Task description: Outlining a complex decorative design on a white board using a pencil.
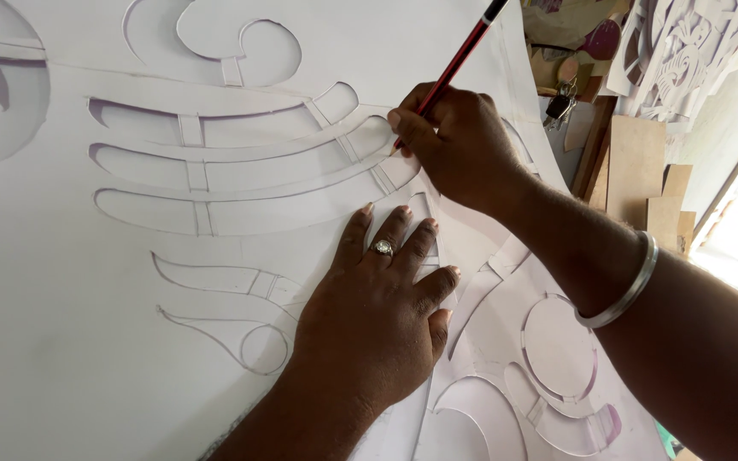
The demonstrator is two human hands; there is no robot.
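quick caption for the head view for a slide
Right hand traces with a red pencil on a white stencil, left hand pressing it flat.

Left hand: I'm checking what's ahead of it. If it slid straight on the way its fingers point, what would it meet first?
Probably the right hand holding the pencil; only a short stretch of white stencil separates it from the left hand.

Looks like a craft workshop: big cut-out paper stencil [215,162] on the bench, wood offcuts [638,166] and carved panels [685,51] stacked alongside.

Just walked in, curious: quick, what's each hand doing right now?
Left hand: open, pressed flat on the white stencil sheet.
Right hand: closed around a red pencil, tip at a cut-out edge.
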